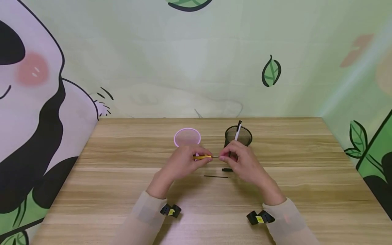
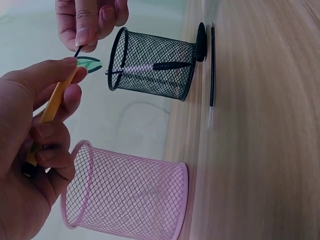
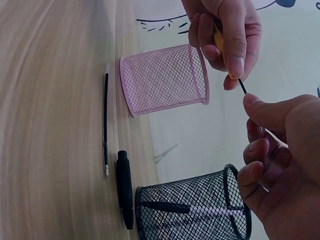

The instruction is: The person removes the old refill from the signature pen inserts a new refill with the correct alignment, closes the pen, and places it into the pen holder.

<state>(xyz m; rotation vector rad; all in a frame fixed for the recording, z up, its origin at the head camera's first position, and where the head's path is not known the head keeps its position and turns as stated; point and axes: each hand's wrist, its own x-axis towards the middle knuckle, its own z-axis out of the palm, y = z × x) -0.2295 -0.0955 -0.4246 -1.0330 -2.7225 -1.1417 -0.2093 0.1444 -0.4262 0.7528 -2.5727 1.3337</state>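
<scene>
The left hand (image 1: 185, 162) holds a yellow pen tube (image 2: 57, 97) with its fingers bent around it. The right hand (image 1: 245, 164) pinches a thin dark stick (image 3: 242, 86) that pokes out of the tube's end. The hands are near each other, over the wood table (image 1: 107, 149).

Seen from the head, make the spot between the hands the middle of a clock. A pink mesh cup (image 1: 187, 136) stands at 10 o'clock. A black mesh cup (image 1: 245, 136) stands at 2 o'clock, with a black and white pen (image 1: 237, 132) leaning in it. A black pen piece (image 3: 124, 192) lies at about 4 o'clock, and a thin ink stick (image 1: 215, 176) lies at 6.

Each sleeve has a black box at the cuff with a yellow sticker (image 1: 260, 219); any words on it are too small to read.

The table has light and brown stripes. Behind it is a pale green wall (image 1: 214, 51), with a big black and white animal (image 1: 49, 136) at 9 o'clock and a green leaf (image 1: 271, 72) at 1.
</scene>
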